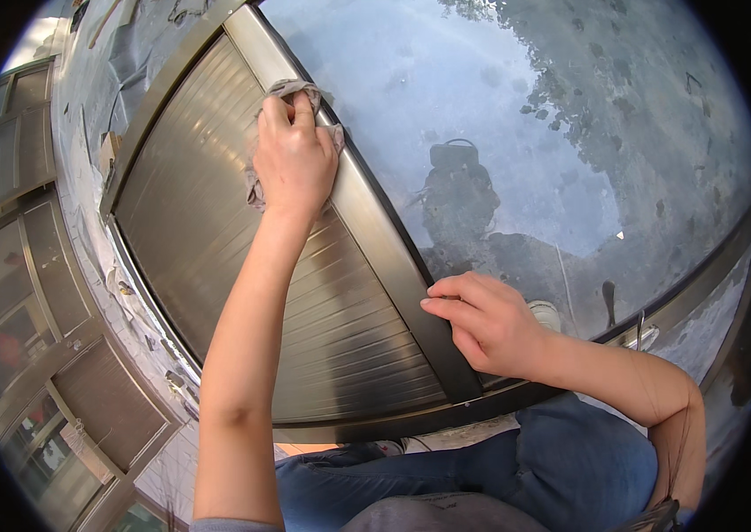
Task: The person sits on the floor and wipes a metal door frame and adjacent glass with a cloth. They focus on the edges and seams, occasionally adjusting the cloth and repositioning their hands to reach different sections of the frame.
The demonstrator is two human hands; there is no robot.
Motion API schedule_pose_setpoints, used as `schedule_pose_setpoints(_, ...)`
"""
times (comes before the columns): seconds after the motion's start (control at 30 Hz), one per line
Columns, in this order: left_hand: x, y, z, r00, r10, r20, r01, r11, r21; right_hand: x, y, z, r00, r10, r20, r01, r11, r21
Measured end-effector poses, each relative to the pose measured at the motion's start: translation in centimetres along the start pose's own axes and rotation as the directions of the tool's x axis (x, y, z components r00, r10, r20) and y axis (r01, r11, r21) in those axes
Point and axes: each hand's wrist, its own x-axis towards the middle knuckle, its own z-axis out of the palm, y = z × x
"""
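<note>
My left hand (295, 153) grips a crumpled grey-brown cloth (255, 189) and presses it to the metal crossrail (375, 246) of a framed door or window panel. Part of the cloth spreads over the adjoining ribbed metal panel (215, 173). Nearer to me, my right hand (488, 319) is at the dark edge where the rail meets the glass pane (375, 73). It holds nothing, and its fingers are slightly bent and apart; whether the fingertips touch the rail cannot be told. Dusty and spotted, the glass reflects sky, foliage and a head.
A metal handle (641, 332) sticks up on the frame's right side. Several other framed panels (22, 279) stand to the left. Beyond the far-left frame edge lie plastic sheeting (139, 66) and a small wooden block (109, 149). My jeans-clad legs (468, 459) are close to the near edge.
</note>
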Motion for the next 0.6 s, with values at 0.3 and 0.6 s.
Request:
schedule_pose_setpoints(0.3, -14.4, 5.5, -6.0, 0.975, 0.158, 0.158, -0.125, 0.971, -0.202, -0.5, 0.3, 0.5, 0.993, 0.060, 0.098, -0.036, 0.974, -0.223)
schedule_pose_setpoints(0.6, -20.1, 6.8, -7.1, 0.986, 0.103, 0.128, -0.066, 0.962, -0.266, 3.1, 2.9, 0.9, 0.985, -0.084, 0.150, 0.144, 0.877, -0.458)
